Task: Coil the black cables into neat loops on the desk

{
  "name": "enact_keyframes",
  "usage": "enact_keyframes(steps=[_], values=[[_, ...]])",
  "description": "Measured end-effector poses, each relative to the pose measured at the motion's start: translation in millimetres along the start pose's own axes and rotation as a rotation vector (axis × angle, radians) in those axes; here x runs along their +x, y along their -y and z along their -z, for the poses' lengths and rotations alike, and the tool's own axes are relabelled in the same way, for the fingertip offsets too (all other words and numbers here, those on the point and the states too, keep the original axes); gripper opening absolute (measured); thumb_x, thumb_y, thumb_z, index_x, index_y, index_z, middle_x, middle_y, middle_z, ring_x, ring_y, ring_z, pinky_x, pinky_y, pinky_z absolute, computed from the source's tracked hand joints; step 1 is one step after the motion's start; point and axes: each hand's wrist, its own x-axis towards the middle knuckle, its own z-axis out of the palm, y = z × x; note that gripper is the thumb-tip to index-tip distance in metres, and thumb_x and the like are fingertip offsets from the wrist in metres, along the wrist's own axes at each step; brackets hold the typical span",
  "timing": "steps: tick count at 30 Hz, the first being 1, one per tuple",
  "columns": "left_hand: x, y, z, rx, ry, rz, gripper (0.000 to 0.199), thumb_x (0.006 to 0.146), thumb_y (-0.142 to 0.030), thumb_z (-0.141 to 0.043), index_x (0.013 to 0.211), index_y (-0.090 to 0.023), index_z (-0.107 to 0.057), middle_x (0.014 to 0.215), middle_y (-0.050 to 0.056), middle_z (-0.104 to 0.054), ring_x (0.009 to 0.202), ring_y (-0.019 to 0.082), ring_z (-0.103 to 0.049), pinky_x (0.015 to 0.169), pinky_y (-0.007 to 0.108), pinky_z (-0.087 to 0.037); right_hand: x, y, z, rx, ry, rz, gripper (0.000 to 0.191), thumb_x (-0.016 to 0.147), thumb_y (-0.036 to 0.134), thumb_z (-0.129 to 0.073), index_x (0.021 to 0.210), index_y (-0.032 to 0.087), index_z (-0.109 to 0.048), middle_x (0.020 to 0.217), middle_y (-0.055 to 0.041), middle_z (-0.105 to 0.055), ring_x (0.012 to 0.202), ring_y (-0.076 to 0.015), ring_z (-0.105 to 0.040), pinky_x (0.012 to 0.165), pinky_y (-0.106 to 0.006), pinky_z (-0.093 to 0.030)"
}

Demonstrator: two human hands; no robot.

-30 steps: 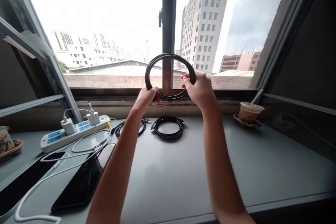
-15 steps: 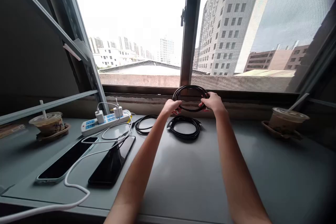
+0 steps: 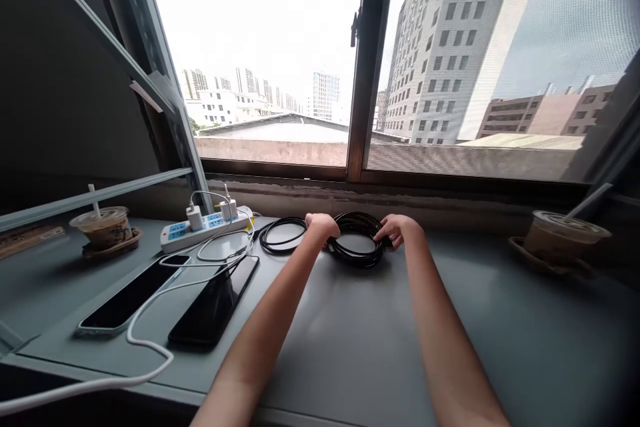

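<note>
Black coiled cables (image 3: 356, 259) lie stacked on the grey desk near the window, one coil on top of another. My left hand (image 3: 323, 225) grips the left side of the upper coil, its fingers mostly hidden behind the palm. On the right side, my right hand (image 3: 399, 230) has its fingers closed on the same coil. Just left of my left hand, another black cable coil (image 3: 283, 236) rests flat on the desk.
A power strip (image 3: 206, 227) with white chargers and cables stands at the left, behind two phones (image 3: 131, 297) (image 3: 215, 307). Drink cups stand at the far left (image 3: 106, 227) and right (image 3: 564, 237). A metal frame (image 3: 170, 97) rises at the left.
Both hands have lowered the raised coil onto the coil lying on the desk. The camera view has shifted slightly.
</note>
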Motion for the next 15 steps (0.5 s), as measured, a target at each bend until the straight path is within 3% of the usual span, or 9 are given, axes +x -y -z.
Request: enact_keyframes(steps=[3,7,11,15], values=[[-1,-1,1.9,0.013,-0.049,0.005,0.001,0.058,-0.017,-0.063,0.058,-0.017,-0.063,0.053,0.008,-0.065,0.075,0.027,-0.067,0.082,0.038,-0.044,-1,0,1,-0.002,-0.02,0.014,0.052,0.076,0.013,-0.066,0.123,0.015,-0.045,0.095,-0.0072,-0.06,0.074,-0.0153,-0.063,0.06,-0.027,-0.055],[-2,0,5.6,0.005,-0.193,0.008,0.03,0.064,-0.02,-0.064,0.093,-0.012,-0.066,0.094,0.019,-0.068,0.095,0.031,-0.063,0.081,0.037,-0.046,-10,0,6,0.018,-0.047,0.044,0.046,0.075,0.012,-0.067,0.118,0.012,-0.05,0.095,-0.0094,-0.062,0.078,-0.0179,-0.064,0.063,-0.028,-0.055],[-6,-3,8.7,-0.004,-0.33,-0.077,0.064,0.075,-0.038,-0.059,0.13,-0.009,-0.044,0.129,0.026,-0.047,0.117,0.033,-0.049,0.091,0.039,-0.042,-27,3,20,0.063,-0.126,0.122,0.043,0.075,0.015,-0.068,0.114,0.009,-0.053,0.102,-0.0145,-0.062,0.09,-0.0216,-0.063,0.063,-0.027,-0.054],[-5,-12,-4.9,0.028,-0.395,-0.274,0.072,0.084,-0.056,-0.037,0.144,-0.019,-0.022,0.149,0.015,-0.022,0.137,0.034,-0.016,0.108,0.044,-0.02,-56,11,36,0.139,-0.19,0.275,0.035,0.082,0.021,-0.061,0.115,0.012,-0.055,0.11,-0.0129,-0.061,0.09,-0.0196,-0.062,0.057,-0.022,-0.051]])
